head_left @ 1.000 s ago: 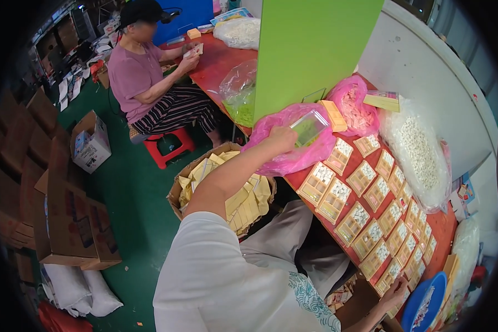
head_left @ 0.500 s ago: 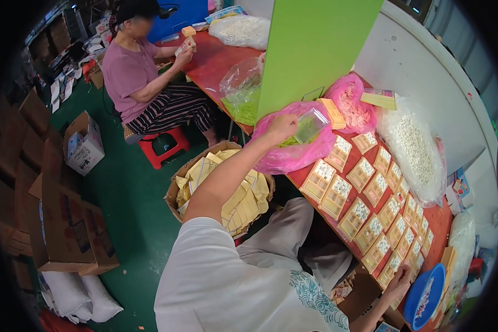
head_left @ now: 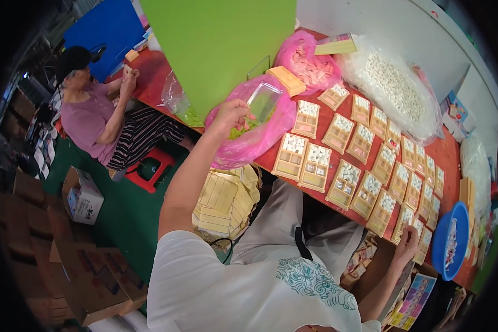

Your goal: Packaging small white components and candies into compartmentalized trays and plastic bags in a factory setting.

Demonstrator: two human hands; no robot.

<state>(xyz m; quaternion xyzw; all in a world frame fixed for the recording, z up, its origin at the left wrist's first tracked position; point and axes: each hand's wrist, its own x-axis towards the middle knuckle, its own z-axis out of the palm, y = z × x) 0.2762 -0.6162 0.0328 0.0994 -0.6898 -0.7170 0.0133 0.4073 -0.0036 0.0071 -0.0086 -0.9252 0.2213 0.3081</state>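
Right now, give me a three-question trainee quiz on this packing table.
1. True or false: the left hand holds a clear plastic scoop box over the pink plastic bag.
2. The right hand rests at: A) the blue round basin B) the near end of the rows of yellow compartment trays C) the green board.
3. What colour are the pieces in the trays?

Key: 1 true; 2 B; 3 white.

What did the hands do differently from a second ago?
Very little changed. The left hand still holds the clear plastic scoop in the pink bag of green pieces, perhaps tipped slightly deeper. The right hand stays at the near end of the rows of yellow trays. The trays lie as before, and the seated person keeps working at the red table.
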